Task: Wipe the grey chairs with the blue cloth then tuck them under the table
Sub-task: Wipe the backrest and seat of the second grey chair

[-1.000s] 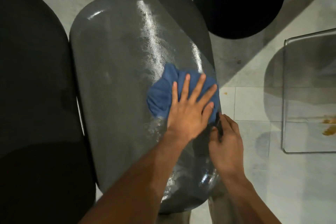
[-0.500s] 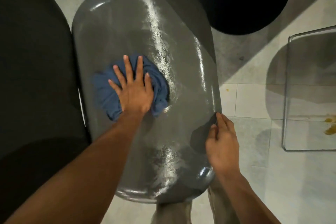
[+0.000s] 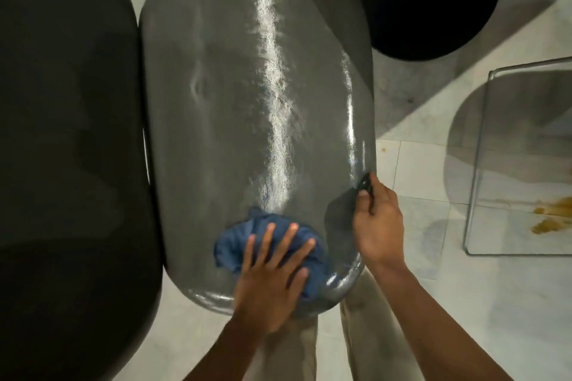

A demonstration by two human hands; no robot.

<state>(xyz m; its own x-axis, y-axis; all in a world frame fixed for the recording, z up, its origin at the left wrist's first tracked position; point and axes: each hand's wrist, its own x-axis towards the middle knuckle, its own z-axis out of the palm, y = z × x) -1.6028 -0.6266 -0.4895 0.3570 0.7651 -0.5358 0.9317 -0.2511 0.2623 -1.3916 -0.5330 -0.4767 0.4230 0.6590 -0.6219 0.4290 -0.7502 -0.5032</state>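
Pale tiled floor (image 3: 411,303) below, grey chair (image 3: 247,102) filling the middle. Left hand (image 3: 272,275) spread flat on blue cloth (image 3: 238,241) at the chair's near edge, pressing it down for wiping. Right hand (image 3: 376,216) pinching the right rim, likely steadying the chair.

No legible text, labels, brands, numbers or signs anywhere in view; all surfaces seen carry no readable markings.
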